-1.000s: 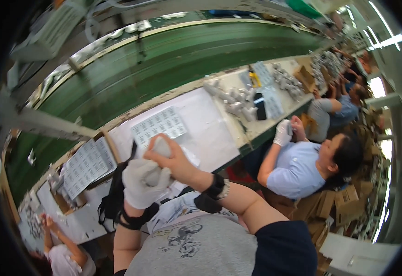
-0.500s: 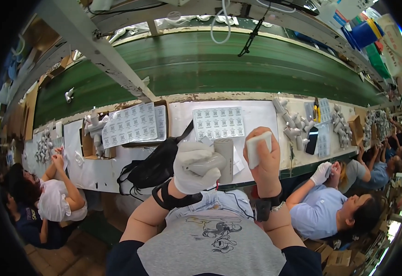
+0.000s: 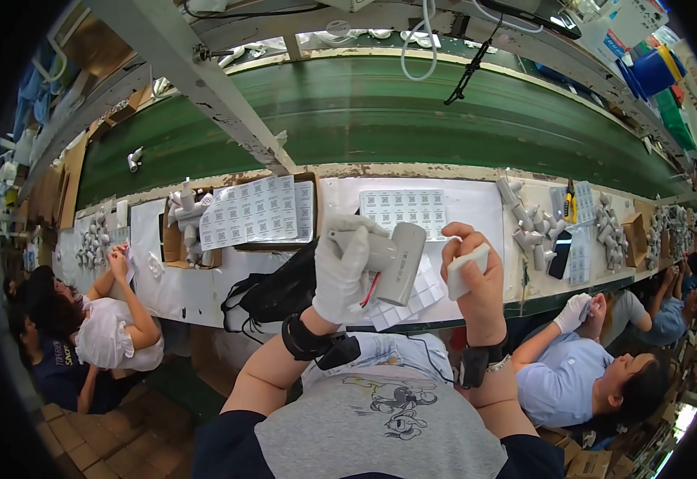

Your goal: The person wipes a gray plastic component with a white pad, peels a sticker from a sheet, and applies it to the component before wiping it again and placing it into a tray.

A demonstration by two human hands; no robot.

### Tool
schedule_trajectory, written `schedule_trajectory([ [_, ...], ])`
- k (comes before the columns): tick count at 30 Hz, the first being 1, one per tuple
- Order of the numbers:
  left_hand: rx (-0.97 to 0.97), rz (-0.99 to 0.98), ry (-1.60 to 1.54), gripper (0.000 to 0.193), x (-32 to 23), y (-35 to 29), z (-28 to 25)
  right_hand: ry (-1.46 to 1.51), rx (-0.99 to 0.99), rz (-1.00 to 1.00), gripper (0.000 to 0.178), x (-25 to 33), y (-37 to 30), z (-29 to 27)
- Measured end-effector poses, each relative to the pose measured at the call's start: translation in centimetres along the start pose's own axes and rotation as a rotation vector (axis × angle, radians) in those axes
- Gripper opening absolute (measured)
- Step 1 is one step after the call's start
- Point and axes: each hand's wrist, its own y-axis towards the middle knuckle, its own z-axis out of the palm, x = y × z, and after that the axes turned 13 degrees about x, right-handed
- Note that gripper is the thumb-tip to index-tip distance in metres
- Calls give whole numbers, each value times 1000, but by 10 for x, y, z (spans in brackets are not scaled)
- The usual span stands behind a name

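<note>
My left hand [image 3: 339, 275], in a white glove, grips a grey hair dryer body [image 3: 406, 267] by its narrower part. The wide barrel of the body points up and right, with dark print along it and a red wire hanging below. To its right, my bare right hand [image 3: 482, 291] pinches a folded white pad [image 3: 464, 270], held a little apart from the body. Under the two hands, a sheet of white square labels [image 3: 422, 302] lies on the table. Behind them is a label sheet with printed codes [image 3: 402, 206].
A black bag [image 3: 272, 281] lies left of my hands. More label sheets [image 3: 256, 211] rest on a cardboard box [image 3: 310, 180]. Grey dryer bodies [image 3: 533, 227] lie in a pile at right, near a phone [image 3: 560, 254]. A green conveyor [image 3: 364, 120] runs behind; people sit on both sides.
My left hand has turned the dryer body, so its barrel now tilts and its print and red wire show. My right hand still holds the pad. The whole view has shifted slightly.
</note>
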Motion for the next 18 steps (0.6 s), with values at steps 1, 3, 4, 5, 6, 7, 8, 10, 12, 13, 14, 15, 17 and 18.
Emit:
schedule_trajectory([
  [1,-3,-1,7,13,-1,1,-2,7,2,0,24,-3,1,1],
  [3,23,-23,17,13,0,1,-1,44,5,-15,24,-3,5,6],
  [4,37,-35,21,12,1,1,-1,61,6,-22,23,-4,7,9],
  [5,37,-39,22,12,2,0,0,64,3,-21,23,-6,8,11],
  [6,39,-9,58,14,5,-1,-1,66,57,-24,23,-8,8,15],
  [7,43,20,93,15,7,0,-1,67,110,-29,23,-11,10,18],
  [8,48,49,128,17,8,0,-1,68,163,-34,22,-12,11,21],
  [10,42,64,208,16,8,0,1,-84,182,-10,21,-13,14,23],
  [12,29,105,367,15,7,0,4,-392,229,40,19,-13,16,25],
  [13,29,103,367,15,7,0,3,-392,228,41,19,-16,16,25],
  [14,18,65,389,18,7,0,0,-398,194,26,18,-20,15,24],
  [15,7,26,411,20,8,0,-2,-405,160,12,17,-25,15,23],
  [17,-4,-14,432,23,9,0,-3,-410,125,-2,16,-30,15,22],
  [18,-13,-17,418,22,9,0,-2,-350,67,13,17,-31,16,21],
])
